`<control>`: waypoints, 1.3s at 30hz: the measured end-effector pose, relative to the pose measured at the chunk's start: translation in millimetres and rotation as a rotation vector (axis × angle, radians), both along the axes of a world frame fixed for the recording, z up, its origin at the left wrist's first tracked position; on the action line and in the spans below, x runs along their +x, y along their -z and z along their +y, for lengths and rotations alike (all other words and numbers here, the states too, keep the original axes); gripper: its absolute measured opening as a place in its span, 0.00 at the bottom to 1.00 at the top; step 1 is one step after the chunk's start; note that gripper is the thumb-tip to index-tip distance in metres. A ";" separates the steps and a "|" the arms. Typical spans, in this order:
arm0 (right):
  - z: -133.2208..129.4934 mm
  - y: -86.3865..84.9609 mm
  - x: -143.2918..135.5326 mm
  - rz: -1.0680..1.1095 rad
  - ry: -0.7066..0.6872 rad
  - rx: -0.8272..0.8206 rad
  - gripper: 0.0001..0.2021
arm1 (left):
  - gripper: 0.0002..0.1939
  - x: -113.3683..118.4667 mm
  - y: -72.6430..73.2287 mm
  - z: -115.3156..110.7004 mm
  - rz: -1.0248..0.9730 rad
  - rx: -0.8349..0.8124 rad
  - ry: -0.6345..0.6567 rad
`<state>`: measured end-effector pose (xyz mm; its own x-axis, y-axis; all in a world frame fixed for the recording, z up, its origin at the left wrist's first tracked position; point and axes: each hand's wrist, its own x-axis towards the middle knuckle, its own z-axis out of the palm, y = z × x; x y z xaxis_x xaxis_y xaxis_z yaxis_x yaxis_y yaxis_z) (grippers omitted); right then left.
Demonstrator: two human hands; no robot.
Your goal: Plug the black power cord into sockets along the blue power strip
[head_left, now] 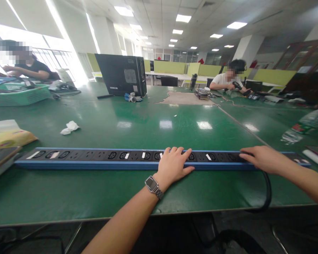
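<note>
Blue power strip [143,165] flat on tabletop [116,194], long axis left-right. Left hand [172,164] spread on top near mid-length, nothing gripped. Right hand [262,159] nearer right end, fingers partly curled, black cable [267,190] dropping below; can't tell its grip.

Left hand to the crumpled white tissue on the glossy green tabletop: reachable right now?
Probably yes: the left hand rests spread over the long blue-and-black power strip, apparently gripping nothing, and past that only green tabletop shows on the way to the tissue.
</note>
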<state>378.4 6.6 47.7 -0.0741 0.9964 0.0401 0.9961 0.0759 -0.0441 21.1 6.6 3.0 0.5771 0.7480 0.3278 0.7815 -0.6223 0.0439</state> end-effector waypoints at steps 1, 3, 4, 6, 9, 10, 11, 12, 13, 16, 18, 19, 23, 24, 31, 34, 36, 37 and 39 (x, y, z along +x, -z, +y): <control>2.7 -2.1 -0.7 0.006 -0.014 -0.057 0.17 | 0.32 -0.3 0.0 -0.3 0.002 -0.002 0.003; 6.8 -5.9 -3.1 0.042 -0.006 -0.198 0.18 | 0.31 -0.8 0.0 -0.8 0.006 -0.005 0.006; 7.8 -7.3 -4.6 0.060 0.004 -0.228 0.18 | 0.31 -1.0 0.0 -1.0 0.007 -0.006 0.006; 7.4 -9.9 -7.4 0.088 0.004 -0.231 0.18 | 0.31 -1.1 0.1 -1.3 0.005 -0.003 0.004; 2.9 -14.9 -10.1 0.136 0.039 -0.216 0.19 | 0.31 -1.1 0.2 -1.6 0.002 -0.002 0.001; 1.3 -17.3 -10.4 0.149 0.072 -0.209 0.20 | 0.31 -1.1 0.2 -1.6 -0.002 -0.003 -0.001; 0.0 -19.9 -10.4 0.156 0.107 -0.198 0.21 | 0.31 -1.1 0.2 -1.7 -0.006 -0.003 -0.002; -1.0 -22.4 -10.3 0.151 0.140 -0.183 0.21 | 0.31 -1.1 0.3 -1.7 -0.010 -0.004 -0.003; -1.6 -24.6 -10.1 0.132 0.163 -0.160 0.20 | 0.31 -1.1 0.3 -1.7 -0.015 -0.004 -0.002; -1.3 -28.0 -9.9 0.052 0.160 -0.102 0.16 | 0.31 -1.0 0.1 -1.6 -0.023 -0.007 0.006; 0.7 -27.5 -10.6 0.000 0.126 -0.090 0.15 | 0.31 -1.0 -0.1 -1.6 -0.025 -0.009 0.005; 2.4 -26.8 -11.4 -0.031 0.103 -0.093 0.14 | 0.31 -1.0 -0.2 -1.6 -0.024 -0.009 0.003; 11.9 -23.1 -16.0 -0.213 0.050 -0.140 0.13 | 0.31 -1.5 0.0 -1.7 -0.023 -0.010 0.009; 14.1 -22.2 -17.3 -0.242 0.046 -0.148 0.13 | 0.31 -1.6 0.2 -1.7 -0.026 -0.008 0.013; 12.0 -18.8 -21.0 -0.303 0.020 -0.172 0.13 | 0.31 -1.6 0.2 -1.8 -0.030 -0.007 0.010; 11.1 -18.7 -19.7 -0.299 0.018 -0.181 0.13 | 0.31 -1.9 0.9 -1.7 -0.040 -0.004 0.012; 14.1 -19.0 -18.4 -0.290 0.017 -0.192 0.12 | 0.31 -2.1 1.8 -1.6 -0.046 -0.001 0.016; 16.2 -19.1 -17.6 -0.286 0.019 -0.199 0.12 | 0.31 -2.2 2.2 -1.6 -0.048 0.001 0.016; 20.0 -18.7 -16.6 -0.279 0.020 -0.205 0.12 | 0.31 -2.2 2.8 -1.6 -0.051 0.003 0.015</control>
<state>361.8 26.6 66.4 -0.0347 0.9830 -0.1801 0.9731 0.0744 0.2182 18.8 5.0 0.3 0.5709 0.7381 0.3596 0.7688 -0.6343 0.0814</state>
